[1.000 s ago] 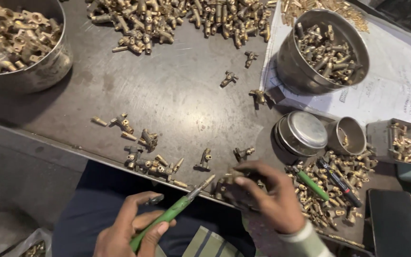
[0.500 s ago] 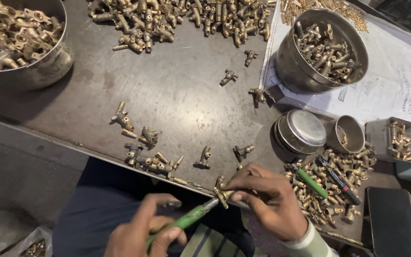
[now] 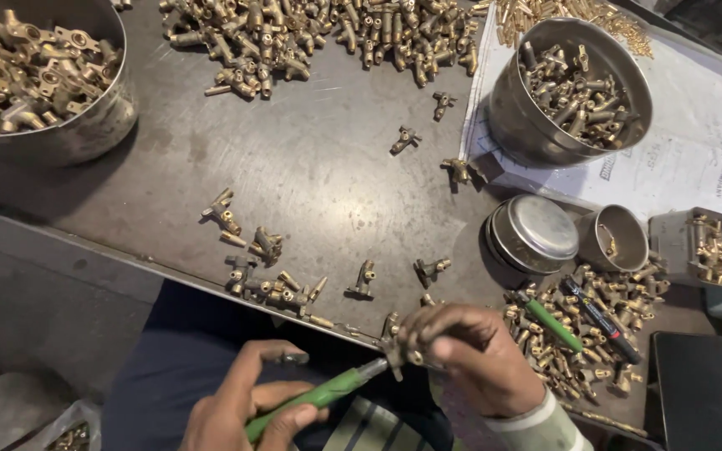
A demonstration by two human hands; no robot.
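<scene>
My left hand (image 3: 248, 405) grips a green-handled screwdriver (image 3: 319, 395) whose tip points right into a small brass fitting (image 3: 396, 355). My right hand (image 3: 471, 359) pinches that fitting just over the near edge of the dark metal table (image 3: 319, 167). Both hands hover above my lap at the bottom of the head view. A scatter of similar brass fittings (image 3: 273, 280) lies on the table just beyond my left hand.
A steel bowl of brass parts (image 3: 39, 71) sits far left, another steel bowl (image 3: 570, 88) far right on white paper. A heap of fittings (image 3: 319, 33) lines the back. Small tins (image 3: 536, 234), a grey tray (image 3: 699, 246), pens (image 3: 582, 317) and a dark phone (image 3: 699, 392) lie right.
My hands came together: the screwdriver tip moved right and met the brass fitting that my right hand lifted off the table edge. The view shifted slightly.
</scene>
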